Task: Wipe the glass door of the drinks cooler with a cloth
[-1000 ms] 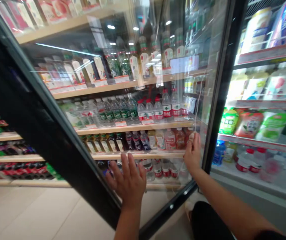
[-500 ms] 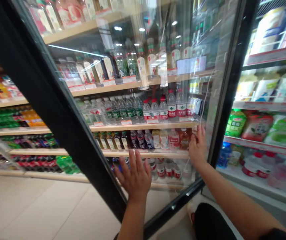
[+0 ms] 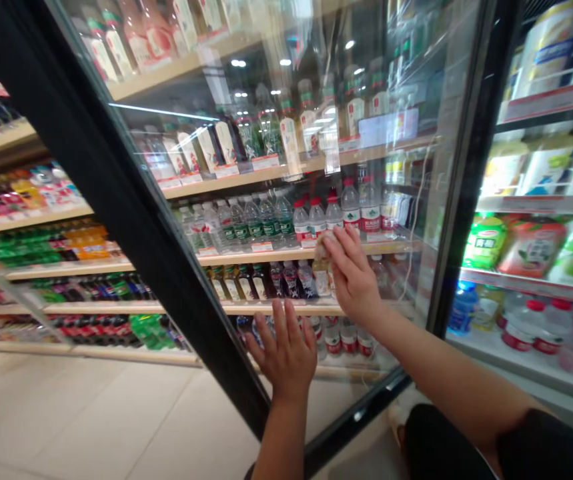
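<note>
An open glass cooler door (image 3: 286, 153) with a black frame fills the view, swung out toward me. My left hand (image 3: 286, 350) lies flat on the lower part of the glass with fingers spread. My right hand (image 3: 351, 277) presses a small pale wad, probably a cloth or tissue (image 3: 322, 245), against the glass a little above the left hand. Through the pane I see store shelves with rows of water bottles (image 3: 316, 217) and dark drink bottles (image 3: 261, 280).
The cooler's interior stands to the right, its shelves (image 3: 531, 283) loaded with green and white drink bottles. More drink shelves (image 3: 41, 267) run along the left behind the door frame. Pale floor tiles (image 3: 91, 420) lie below. My dark-clothed knee (image 3: 431, 447) is low right.
My right hand has slid leftward along the glass from near the door's right edge, with the pale wad under it. My left hand stays flat on the glass. The view has shifted slightly.
</note>
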Demonstrator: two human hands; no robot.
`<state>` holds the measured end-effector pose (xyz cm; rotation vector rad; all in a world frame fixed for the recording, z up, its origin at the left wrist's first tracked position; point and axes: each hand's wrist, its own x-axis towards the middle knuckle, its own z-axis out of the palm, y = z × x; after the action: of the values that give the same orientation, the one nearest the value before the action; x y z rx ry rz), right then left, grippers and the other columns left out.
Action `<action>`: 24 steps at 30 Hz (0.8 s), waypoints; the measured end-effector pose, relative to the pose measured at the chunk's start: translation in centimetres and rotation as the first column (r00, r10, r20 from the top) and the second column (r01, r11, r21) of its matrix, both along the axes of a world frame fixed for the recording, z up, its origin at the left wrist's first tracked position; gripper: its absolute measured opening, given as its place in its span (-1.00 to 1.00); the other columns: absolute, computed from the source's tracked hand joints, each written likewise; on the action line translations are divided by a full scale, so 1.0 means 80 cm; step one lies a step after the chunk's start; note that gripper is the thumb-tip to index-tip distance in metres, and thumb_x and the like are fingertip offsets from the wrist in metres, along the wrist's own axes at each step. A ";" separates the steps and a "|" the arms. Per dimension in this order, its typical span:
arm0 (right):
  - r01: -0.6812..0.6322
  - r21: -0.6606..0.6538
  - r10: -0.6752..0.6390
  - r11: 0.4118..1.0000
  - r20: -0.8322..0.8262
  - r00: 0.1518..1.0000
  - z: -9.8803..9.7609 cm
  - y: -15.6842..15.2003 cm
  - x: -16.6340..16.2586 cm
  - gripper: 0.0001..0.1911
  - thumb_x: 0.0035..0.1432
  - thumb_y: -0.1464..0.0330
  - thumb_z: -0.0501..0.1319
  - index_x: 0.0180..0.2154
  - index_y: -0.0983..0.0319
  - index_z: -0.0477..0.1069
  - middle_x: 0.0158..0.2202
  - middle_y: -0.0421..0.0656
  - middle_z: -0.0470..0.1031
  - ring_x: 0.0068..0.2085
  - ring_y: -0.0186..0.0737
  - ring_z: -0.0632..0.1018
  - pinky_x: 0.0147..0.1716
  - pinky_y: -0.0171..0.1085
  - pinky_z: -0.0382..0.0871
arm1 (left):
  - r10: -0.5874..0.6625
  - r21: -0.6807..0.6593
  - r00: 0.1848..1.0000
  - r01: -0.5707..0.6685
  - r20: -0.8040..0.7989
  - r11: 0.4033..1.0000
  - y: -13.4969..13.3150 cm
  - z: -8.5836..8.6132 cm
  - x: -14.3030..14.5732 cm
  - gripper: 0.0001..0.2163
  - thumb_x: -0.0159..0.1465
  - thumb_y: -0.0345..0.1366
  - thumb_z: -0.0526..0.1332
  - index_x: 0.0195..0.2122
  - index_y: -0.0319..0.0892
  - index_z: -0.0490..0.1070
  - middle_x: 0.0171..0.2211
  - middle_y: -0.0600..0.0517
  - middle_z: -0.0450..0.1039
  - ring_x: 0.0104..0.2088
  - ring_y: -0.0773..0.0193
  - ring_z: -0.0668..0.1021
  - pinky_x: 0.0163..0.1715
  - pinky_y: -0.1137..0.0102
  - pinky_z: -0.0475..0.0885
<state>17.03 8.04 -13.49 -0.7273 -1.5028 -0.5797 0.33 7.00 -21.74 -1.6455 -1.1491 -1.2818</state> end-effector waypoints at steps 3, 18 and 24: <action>-0.004 0.021 0.004 1.000 -0.020 1.000 0.019 0.001 -0.010 -0.38 0.35 0.53 -0.02 0.35 -0.02 0.05 0.40 -0.22 0.10 0.43 -0.07 0.06 0.38 0.16 0.05 | 0.009 0.010 1.000 -0.009 -0.010 1.000 0.000 0.000 -0.001 -0.36 0.30 -0.21 0.21 0.37 -0.11 0.03 0.31 -0.20 0.20 0.41 -0.06 -0.05 0.33 -0.14 -0.16; -0.008 0.080 -0.022 0.997 0.366 0.930 0.035 -0.009 -0.046 -0.59 0.39 0.41 0.02 0.22 0.15 0.30 0.25 -0.18 0.37 0.42 -0.22 0.06 0.39 -0.11 0.10 | -0.019 0.040 0.999 0.021 -0.033 0.999 -0.002 0.004 -0.002 -0.33 0.29 -0.27 0.22 0.38 -0.13 -0.02 0.32 -0.19 0.17 0.42 -0.02 -0.09 0.35 -0.09 -0.18; 0.003 0.038 -0.007 0.999 0.111 0.994 0.050 0.000 0.009 -0.46 0.39 0.47 -0.06 0.33 -0.02 0.10 0.35 -0.27 0.21 0.42 -0.17 0.07 0.39 0.10 0.07 | -0.065 -0.010 0.997 0.065 0.046 0.998 -0.002 0.003 0.004 -0.37 0.30 -0.22 0.21 0.37 -0.12 0.05 0.32 -0.20 0.16 0.41 -0.08 -0.07 0.34 -0.15 -0.19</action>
<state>17.76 8.01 -9.50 -0.6787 -1.5890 -0.6602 0.68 6.85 -21.53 -1.6825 -1.1405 -1.3625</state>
